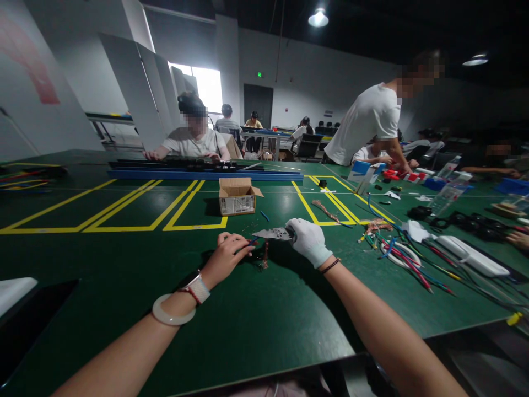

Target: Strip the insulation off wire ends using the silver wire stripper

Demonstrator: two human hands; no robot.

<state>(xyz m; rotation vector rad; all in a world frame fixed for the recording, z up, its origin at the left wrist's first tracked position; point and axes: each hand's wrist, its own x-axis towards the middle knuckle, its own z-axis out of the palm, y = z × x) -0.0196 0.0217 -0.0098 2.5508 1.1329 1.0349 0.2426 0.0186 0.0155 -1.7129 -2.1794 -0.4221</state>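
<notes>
My right hand [306, 238], in a white glove, is closed around a pair of wire strippers [273, 234] whose grey metal jaws point left. My bare left hand [231, 251] pinches a blue wire [253, 241], and its end lies at the jaws. Just below the jaws is a bundle of frayed copper strands [265, 258] on the green table. Beyond my hands stands an open cardboard box [237, 199], with a short blue piece of wire [265, 216] on its right. The handles of the strippers are hidden by the glove.
Coloured cables [403, 256] and a white power strip [473, 255] lie at the right. A braided copper piece [325, 210] lies beyond my right hand. Blue rails [206, 175] cross the far side, where a person in white sits. Plastic bottles [450, 193] stand at far right.
</notes>
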